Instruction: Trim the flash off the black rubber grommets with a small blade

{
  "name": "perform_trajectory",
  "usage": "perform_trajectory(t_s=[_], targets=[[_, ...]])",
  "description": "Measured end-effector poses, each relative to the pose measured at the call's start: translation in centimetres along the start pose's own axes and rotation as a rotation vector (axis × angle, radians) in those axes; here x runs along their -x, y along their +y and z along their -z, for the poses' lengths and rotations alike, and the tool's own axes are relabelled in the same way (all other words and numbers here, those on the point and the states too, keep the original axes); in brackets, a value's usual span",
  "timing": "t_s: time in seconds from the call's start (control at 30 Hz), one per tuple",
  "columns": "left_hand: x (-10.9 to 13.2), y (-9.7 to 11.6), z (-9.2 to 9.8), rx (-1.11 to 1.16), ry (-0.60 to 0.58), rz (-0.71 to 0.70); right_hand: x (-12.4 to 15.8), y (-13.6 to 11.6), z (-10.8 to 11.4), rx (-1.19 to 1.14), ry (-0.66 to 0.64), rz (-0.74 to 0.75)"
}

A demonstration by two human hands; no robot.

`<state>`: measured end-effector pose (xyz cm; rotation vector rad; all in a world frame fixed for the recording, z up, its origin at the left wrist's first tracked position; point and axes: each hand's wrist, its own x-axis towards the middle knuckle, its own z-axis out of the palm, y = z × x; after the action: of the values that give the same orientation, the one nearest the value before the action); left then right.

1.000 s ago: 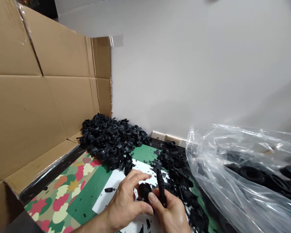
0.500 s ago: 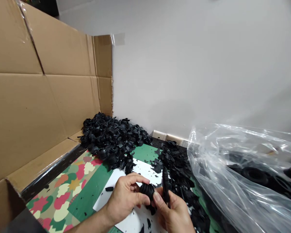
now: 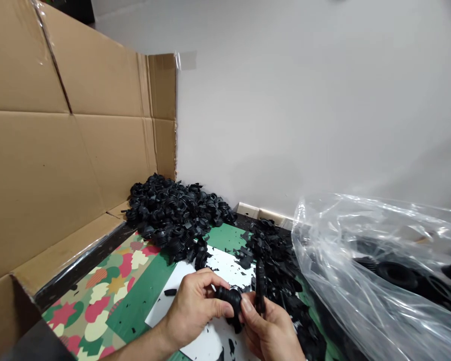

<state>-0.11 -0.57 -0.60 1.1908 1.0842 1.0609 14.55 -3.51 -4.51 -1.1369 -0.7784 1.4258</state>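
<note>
Grip drawn tight on one black ribbed piece [image 3: 231,297].

We see the left hand [image 3: 193,311] pinching the ribbed piece between thumb and curled fingers, which a second ago stood spread above it. The right hand [image 3: 270,333] sets its thumb against the piece's other side while clasping a slim black tool [image 3: 260,286] upright. The piece is thus held fast between both hands, over the white sheet [image 3: 225,265]. Beyond lie a heap of like pieces [image 3: 176,218], black scraps [image 3: 274,255] and a clear bag [image 3: 379,271].
</note>
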Motion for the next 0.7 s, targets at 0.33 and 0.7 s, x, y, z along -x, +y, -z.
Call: perform_trajectory(t_s=[0.33,0.7], targets=[[-0.14,-0.51,0.15,0.018,-0.015,0.01,-0.35,0.43,0.2,-0.026,-0.016,-0.004],[-0.23,-0.81,0.1,0.053,-0.04,-0.068,-0.47,0.33,0.25,0.004,-0.025,0.011]])
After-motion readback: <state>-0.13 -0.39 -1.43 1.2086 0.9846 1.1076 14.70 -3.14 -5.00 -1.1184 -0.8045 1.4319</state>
